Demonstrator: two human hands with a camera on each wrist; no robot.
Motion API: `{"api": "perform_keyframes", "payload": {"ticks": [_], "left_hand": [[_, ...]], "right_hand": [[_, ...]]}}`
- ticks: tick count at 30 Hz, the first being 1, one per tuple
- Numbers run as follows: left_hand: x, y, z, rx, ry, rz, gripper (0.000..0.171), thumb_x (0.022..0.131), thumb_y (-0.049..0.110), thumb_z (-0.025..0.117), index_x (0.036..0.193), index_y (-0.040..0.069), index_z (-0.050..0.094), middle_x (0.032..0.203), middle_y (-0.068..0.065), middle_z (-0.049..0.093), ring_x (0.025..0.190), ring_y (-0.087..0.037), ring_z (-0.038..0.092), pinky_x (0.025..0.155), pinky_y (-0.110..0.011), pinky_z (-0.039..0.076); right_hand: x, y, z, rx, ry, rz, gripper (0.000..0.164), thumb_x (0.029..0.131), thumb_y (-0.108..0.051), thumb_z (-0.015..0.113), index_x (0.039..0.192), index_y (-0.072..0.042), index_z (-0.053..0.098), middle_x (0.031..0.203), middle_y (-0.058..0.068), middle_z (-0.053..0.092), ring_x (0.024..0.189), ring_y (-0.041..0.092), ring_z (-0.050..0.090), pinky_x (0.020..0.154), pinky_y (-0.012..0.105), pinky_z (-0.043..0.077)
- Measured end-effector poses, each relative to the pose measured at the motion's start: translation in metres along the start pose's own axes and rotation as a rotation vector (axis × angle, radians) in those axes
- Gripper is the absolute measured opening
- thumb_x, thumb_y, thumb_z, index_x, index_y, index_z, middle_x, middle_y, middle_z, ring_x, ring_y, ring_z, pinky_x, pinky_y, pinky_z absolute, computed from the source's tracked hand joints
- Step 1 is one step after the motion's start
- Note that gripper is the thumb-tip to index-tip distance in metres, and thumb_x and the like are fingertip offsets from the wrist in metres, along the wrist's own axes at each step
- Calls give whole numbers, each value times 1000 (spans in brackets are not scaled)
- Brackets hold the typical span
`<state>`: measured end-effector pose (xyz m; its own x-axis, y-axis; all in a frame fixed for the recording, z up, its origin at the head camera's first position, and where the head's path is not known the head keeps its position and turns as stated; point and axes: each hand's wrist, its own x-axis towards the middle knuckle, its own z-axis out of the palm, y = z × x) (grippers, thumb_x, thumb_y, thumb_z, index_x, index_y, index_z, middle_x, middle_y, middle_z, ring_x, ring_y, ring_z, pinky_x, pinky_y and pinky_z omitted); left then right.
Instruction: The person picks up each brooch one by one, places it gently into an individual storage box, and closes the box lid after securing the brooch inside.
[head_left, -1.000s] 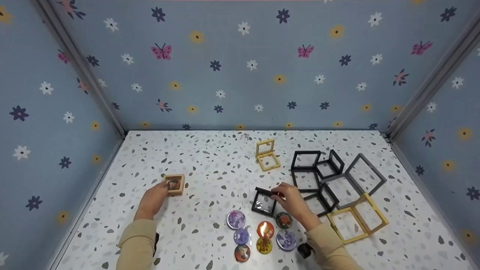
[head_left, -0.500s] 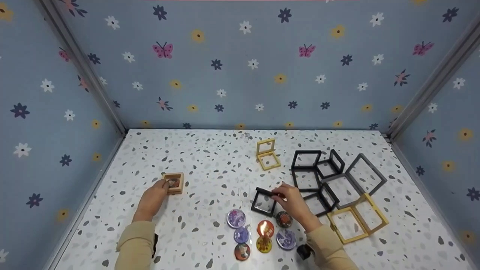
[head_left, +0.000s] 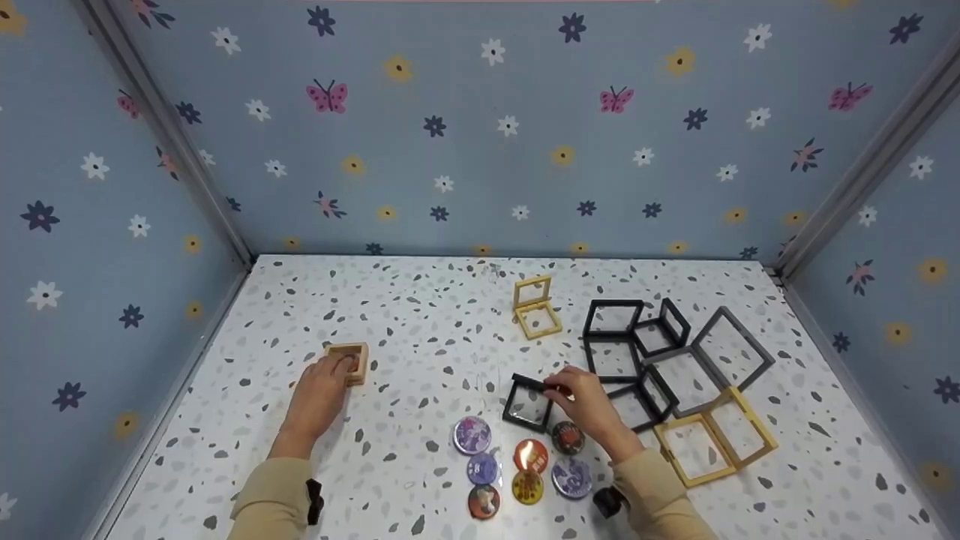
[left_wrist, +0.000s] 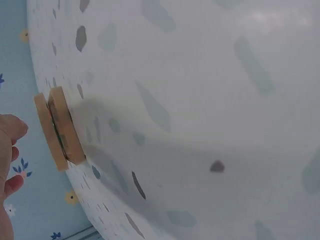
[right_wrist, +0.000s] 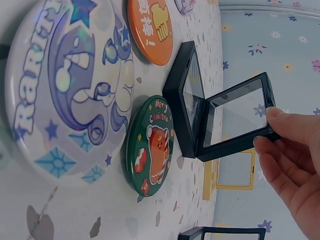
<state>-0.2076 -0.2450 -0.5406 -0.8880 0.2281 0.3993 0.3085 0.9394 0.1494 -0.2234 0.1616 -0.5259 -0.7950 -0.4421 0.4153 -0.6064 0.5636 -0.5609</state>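
On the left of the table, my left hand (head_left: 319, 397) reaches over a small wooden frame (head_left: 364, 365), fingertips on the round badge inside it. The fingers hide most of that badge. Seen edge-on in the left wrist view, the wooden frame (left_wrist: 70, 125) shows two stacked halves. My right hand (head_left: 589, 411) pinches the raised lid of a black hinged display frame (right_wrist: 176, 95) between thumb and fingertips. Its clear film shows, and its base rests on the table. Close by lie a green Christmas badge (right_wrist: 150, 145), an orange badge (right_wrist: 150, 30) and a purple pony badge (right_wrist: 75, 90).
More round badges, among them a yellow one (head_left: 528, 487) and a violet one (head_left: 482, 469), lie at front centre. Opened black frames (head_left: 611, 337), a grey frame (head_left: 754, 345) and a large yellow frame (head_left: 697, 480) crowd the right. A small yellow frame (head_left: 538, 334) stands farther back.
My left hand has moved forward and right over the wooden frame, so its fingers now cover most of the badge. My right hand keeps its pinch on the black frame in the same place.
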Motion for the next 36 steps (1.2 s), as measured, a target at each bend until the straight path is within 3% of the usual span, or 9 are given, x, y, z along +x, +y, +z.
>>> {"api": "perform_keyframes", "payload": {"ticks": [8,15,20,25,31,36], "left_hand": [[-4,25,-2,-78,84,-23,25,77,1,66,100,-6,59,99,-19,58,96,-34,55,82,-46,42],[-12,59,-7,-158,76,-49,23,76,6,68,96,-3,61,90,-13,58,82,-29,58,73,-41,47],[-18,83,-10,-206,67,-59,22,76,9,70,95,-1,62,90,-12,59,82,-28,59,71,-40,48],[-24,107,-11,-261,-8,-95,21,77,12,69,95,1,63,91,-9,59,84,-26,59,71,-38,49],[-33,134,-8,-325,-88,-55,19,77,13,69,92,3,63,84,-4,57,76,-18,58,64,-33,48],[-42,156,-5,-377,-212,-35,22,78,16,68,95,3,62,85,-4,55,76,-17,56,63,-31,48]], "right_hand": [[-1,0,1,16,8,-4,11,76,0,68,87,2,67,78,6,60,66,15,56,59,25,48],[0,0,1,16,5,10,11,76,-1,68,87,2,67,78,6,61,66,14,57,59,24,48],[1,-2,0,21,-4,24,11,77,-2,67,88,1,68,79,6,60,67,13,56,60,24,48],[0,-2,-1,22,2,15,11,77,-2,68,88,2,68,78,6,60,67,14,57,60,24,48],[1,-2,0,24,-3,23,12,76,-2,68,88,1,68,78,6,60,67,14,57,60,24,48],[-1,-1,0,23,1,16,11,77,-2,68,87,1,68,79,5,60,66,14,57,59,25,48]]}}
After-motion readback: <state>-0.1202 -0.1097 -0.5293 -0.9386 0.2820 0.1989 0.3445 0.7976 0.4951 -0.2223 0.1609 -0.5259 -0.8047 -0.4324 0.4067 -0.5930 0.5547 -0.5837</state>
